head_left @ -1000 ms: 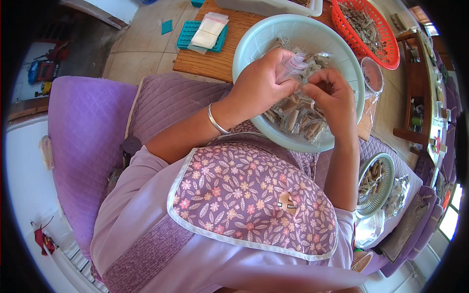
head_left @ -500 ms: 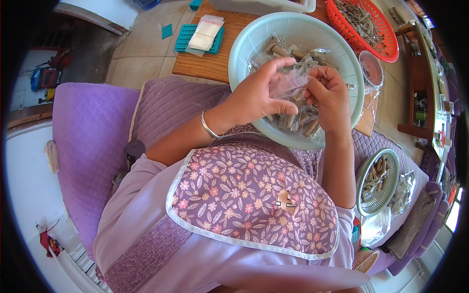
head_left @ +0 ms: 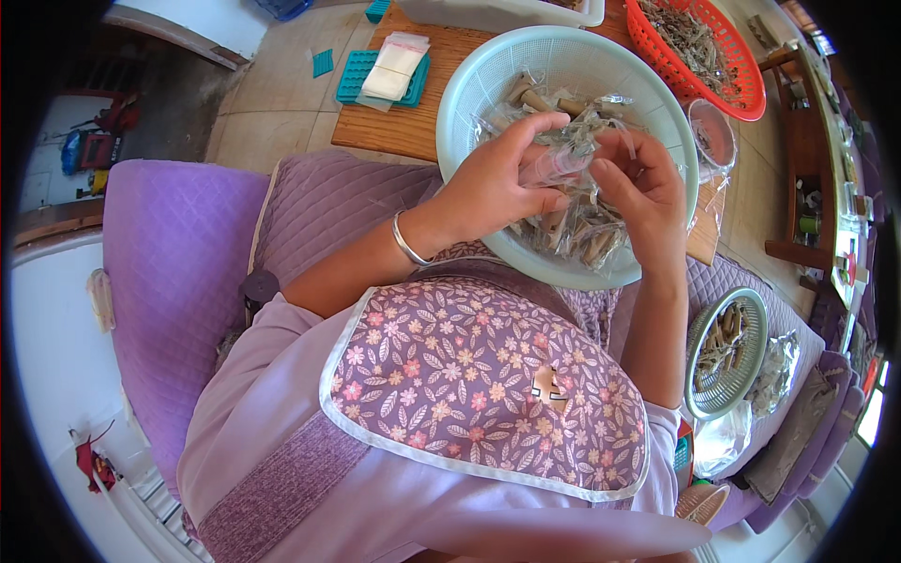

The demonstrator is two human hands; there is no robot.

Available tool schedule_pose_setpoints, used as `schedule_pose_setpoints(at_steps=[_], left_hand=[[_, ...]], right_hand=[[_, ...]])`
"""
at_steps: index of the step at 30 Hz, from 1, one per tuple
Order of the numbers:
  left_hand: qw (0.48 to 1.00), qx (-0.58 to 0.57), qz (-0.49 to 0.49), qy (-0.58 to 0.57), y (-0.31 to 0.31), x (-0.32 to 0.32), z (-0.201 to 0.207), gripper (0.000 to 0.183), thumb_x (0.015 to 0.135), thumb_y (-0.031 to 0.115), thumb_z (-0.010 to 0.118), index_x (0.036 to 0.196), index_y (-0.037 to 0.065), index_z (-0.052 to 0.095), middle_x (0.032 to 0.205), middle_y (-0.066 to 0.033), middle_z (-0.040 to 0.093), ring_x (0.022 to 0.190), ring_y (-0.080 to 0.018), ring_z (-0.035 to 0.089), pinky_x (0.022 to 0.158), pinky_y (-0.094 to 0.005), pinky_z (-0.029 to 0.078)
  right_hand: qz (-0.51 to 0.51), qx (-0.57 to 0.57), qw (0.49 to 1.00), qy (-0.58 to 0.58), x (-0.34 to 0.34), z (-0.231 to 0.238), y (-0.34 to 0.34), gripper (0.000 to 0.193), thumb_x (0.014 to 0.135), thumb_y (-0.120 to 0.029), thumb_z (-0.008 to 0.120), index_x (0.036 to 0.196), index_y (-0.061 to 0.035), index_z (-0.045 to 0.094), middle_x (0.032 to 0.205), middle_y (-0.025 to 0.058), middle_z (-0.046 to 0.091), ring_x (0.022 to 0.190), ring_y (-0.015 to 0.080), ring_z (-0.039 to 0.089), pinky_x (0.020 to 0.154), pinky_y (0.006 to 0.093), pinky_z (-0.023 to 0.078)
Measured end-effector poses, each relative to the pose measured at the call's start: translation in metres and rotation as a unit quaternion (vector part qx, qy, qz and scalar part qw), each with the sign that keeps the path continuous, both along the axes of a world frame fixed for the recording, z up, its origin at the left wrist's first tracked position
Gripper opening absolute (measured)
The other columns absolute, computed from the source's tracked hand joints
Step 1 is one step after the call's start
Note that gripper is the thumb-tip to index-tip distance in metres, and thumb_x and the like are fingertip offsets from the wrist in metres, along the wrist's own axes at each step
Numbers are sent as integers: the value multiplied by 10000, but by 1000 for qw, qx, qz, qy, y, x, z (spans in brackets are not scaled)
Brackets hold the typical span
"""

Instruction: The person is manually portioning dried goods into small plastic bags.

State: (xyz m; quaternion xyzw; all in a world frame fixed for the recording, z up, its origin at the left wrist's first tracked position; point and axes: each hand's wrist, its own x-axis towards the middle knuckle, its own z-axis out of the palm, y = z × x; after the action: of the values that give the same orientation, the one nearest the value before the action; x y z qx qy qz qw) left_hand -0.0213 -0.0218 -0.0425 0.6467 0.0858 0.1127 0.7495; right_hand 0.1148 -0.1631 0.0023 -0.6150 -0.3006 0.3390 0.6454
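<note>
Over a large pale blue-green mesh basket [head_left: 466, 64], both hands work at a small clear plastic bag [head_left: 566, 161]. My left hand [head_left: 493, 188] curves around the bag from the left, thumb below and fingers above. At the bag's right end is my right hand [head_left: 649, 192], its fingers bent and the thumb against the film; its exact grip is partly hidden. Beneath the hands, the basket holds several clear packets [head_left: 591, 239] with brown, stick-like dried pieces inside.
On the wooden table [head_left: 385, 129], a stack of clear bags [head_left: 396, 68] lies on a teal moulded tray [head_left: 355, 77]. A red basket [head_left: 654, 49] of dried plant bits stands far right, near a pink tub [head_left: 715, 131]. To my right, a grey-green basket [head_left: 748, 380] holds brown pieces.
My right hand has shifted slightly right, and its fingers have loosened from a tight pinch. The left hand stays around the bag, which looks more bunched.
</note>
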Motion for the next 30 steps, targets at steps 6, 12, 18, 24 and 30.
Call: schedule_pose_setpoints(at_steps=[6,12,18,24,30], left_hand=[[997,69,28,-9,0,1,4,779,764,55,753,1415,59,325,1079,-138,672,1022,-201,645,890,-316,486],[980,194,35,38,-1,-3,25,791,770,91,755,1437,111,330,1063,-145,685,994,-239,662,862,-334,505],[971,233,-20,54,-2,-8,32,821,771,53,752,1460,142,315,1063,-147,680,954,-230,673,832,-333,526],[999,-27,-35,10,-5,-8,13,818,811,9,709,1480,82,245,1118,-183,636,907,-197,653,820,-303,526],[998,-60,5,-17,-3,-5,22,811,822,2,705,1478,54,232,1108,-182,610,954,-183,615,836,-286,510]], right_hand=[[-35,6,861,-508,-10,8,5,176,730,-17,705,899,-28,655,915,88,600,810,251,606,736,341,496],[-19,-35,819,-573,-16,8,11,200,678,-11,700,865,-26,629,921,97,599,833,325,592,740,412,497],[-39,-54,835,-545,-8,-1,15,157,712,14,679,830,-19,581,889,116,593,808,314,599,666,378,506],[-191,91,976,-53,3,10,1,105,842,81,560,827,-23,568,974,95,633,759,129,618,516,246,480],[-82,113,989,-45,-12,-28,-30,84,846,67,551,850,-7,590,966,77,564,863,141,553,774,248,444]])
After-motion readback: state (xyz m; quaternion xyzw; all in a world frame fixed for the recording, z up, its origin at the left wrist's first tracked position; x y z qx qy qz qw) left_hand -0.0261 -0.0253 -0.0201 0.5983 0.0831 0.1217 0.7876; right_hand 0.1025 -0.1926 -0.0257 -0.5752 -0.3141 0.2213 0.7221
